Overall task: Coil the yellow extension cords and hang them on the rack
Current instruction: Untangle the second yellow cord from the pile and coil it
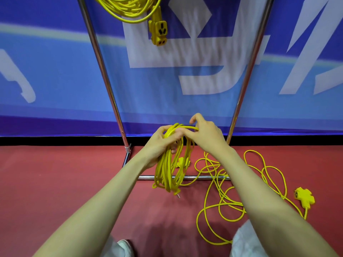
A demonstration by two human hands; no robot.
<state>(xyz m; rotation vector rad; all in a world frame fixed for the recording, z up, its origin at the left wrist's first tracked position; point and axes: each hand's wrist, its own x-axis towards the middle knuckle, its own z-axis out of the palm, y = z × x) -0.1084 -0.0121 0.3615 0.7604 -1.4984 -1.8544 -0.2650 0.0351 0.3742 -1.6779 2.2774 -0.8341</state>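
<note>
A red floor (pixel 55 182) was seen beneath a blue banner (pixel 55 80) with white lettering. Nearest the camera, a loose yellow cord (pixel 219 199) lay sprawled on the floor at the right, its socket block (pixel 304 197) near the right edge. Farther out, a coiled yellow cord (pixel 167 173) was held above the rack's bottom bar (pixel 194 177): the left hand (pixel 157 145) was closed around the bundle's top, and the right hand (pixel 206 132) pinched a strand there. Farthest, another coil (pixel 130 10) with a socket block (pixel 157 32) hung between the rack's chrome uprights (pixel 104 75).
</note>
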